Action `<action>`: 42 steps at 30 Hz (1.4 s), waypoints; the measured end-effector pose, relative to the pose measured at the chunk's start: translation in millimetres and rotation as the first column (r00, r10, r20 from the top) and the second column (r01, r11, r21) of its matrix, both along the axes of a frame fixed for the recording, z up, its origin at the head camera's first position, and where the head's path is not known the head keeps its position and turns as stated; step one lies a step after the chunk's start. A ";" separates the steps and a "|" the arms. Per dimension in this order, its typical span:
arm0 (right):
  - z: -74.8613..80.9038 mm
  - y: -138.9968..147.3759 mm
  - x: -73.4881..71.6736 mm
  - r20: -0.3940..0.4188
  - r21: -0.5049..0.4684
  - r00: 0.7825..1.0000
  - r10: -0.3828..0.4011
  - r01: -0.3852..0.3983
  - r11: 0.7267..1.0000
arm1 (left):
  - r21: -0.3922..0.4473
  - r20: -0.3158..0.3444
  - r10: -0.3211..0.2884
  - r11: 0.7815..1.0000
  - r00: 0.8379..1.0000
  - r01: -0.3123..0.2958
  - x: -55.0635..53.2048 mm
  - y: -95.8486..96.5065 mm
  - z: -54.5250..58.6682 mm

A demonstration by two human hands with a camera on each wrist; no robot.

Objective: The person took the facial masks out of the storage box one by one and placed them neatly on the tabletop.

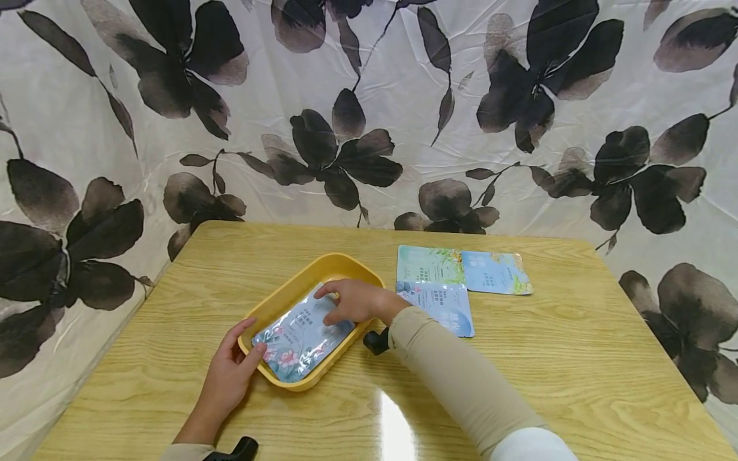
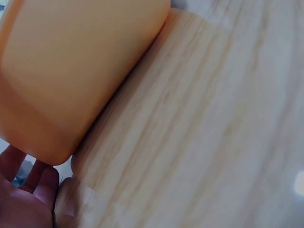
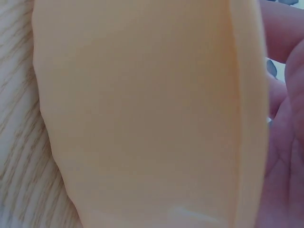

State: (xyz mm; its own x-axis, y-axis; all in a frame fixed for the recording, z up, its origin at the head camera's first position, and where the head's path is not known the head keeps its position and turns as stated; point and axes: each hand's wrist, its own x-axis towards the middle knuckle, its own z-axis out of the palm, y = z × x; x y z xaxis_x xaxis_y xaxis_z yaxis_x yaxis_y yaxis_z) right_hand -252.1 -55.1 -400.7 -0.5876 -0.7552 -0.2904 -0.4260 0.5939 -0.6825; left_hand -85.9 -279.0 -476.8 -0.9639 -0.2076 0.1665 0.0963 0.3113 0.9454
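A yellow plastic basket point(image 1: 339, 261) sits at an angle on the table, with a blue floral sheet mask packet point(image 1: 296, 339) lying in it. My left hand point(image 1: 227, 374) grips the basket's near left rim, thumb over the edge and fingers along the outside. Above the packet, my right hand point(image 1: 360, 301) reaches in across the right rim, its thumb and index finger spread apart at the packet's upper part. In the right wrist view the basket's wall point(image 3: 142, 109) covers most of the scene and hides the fingertips.
Right of the basket lie a green packet point(image 1: 426, 264), a light blue packet point(image 1: 497, 273) and another blue floral packet point(image 1: 446, 310), partly behind my right forearm. The wooden table point(image 1: 548, 358) ends at a floral curtain point(image 1: 369, 115) behind.
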 end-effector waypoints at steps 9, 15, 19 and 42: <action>1.3 2.6 -3.3 0.045 -0.089 0.999 -0.031 0.035 0.995 | -0.003 0.018 0.002 1.000 1.000 -0.002 -0.8 -0.6 -0.8; 1.3 3.2 -3.1 0.068 -0.134 0.998 -0.007 0.016 0.991 | 0.009 0.023 0.000 1.000 1.000 0.000 -0.2 -0.2 -1.1; 1.0 2.2 -0.7 0.049 -0.105 0.999 0.011 -0.006 0.994 | 0.005 0.027 0.003 1.000 1.000 -0.003 -0.5 0.2 -1.2; 10.7 -9.6 23.0 -0.041 -0.148 0.996 0.082 -0.087 0.985 | -0.035 0.065 0.001 0.999 0.998 0.001 -0.9 0.9 3.2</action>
State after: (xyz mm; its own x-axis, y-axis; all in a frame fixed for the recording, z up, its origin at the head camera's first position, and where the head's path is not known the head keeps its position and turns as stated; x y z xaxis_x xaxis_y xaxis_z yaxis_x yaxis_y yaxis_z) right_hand -229.1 -64.7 -390.0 -0.5272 -0.8361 -0.1515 -0.4952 0.4473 -0.7448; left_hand -86.8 -278.1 -473.5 -0.9731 -0.2024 0.1103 0.0347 0.3442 0.9383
